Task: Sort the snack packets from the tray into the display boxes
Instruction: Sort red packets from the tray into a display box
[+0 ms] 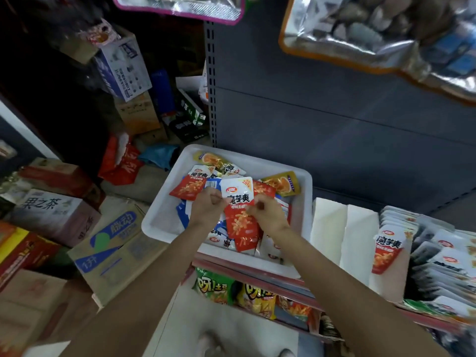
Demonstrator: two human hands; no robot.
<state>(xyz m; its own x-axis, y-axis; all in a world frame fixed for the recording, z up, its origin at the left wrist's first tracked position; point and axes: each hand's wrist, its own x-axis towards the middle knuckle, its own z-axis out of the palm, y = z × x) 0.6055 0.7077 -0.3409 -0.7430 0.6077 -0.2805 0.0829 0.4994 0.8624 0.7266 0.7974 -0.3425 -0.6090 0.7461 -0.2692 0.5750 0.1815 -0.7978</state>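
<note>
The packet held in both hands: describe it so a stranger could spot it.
Find the white tray on the shelf. Above it, the left hand and right hand pinch one red-and-white packet. It alone is lifted upright; the others lie loose.

The red-and-white packet (239, 215) in both hands read "魔芋爽" and "20%". A grey carton (49, 210) read "果之茶"; a brown carton (113, 243) read "脉动" and "1升".

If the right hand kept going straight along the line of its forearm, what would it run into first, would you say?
Probably the red and white packet that the right hand already pinches together with the left hand. Past it lie the loose packets in the white tray, likely the blue ones, though depth is hard to judge.
</note>
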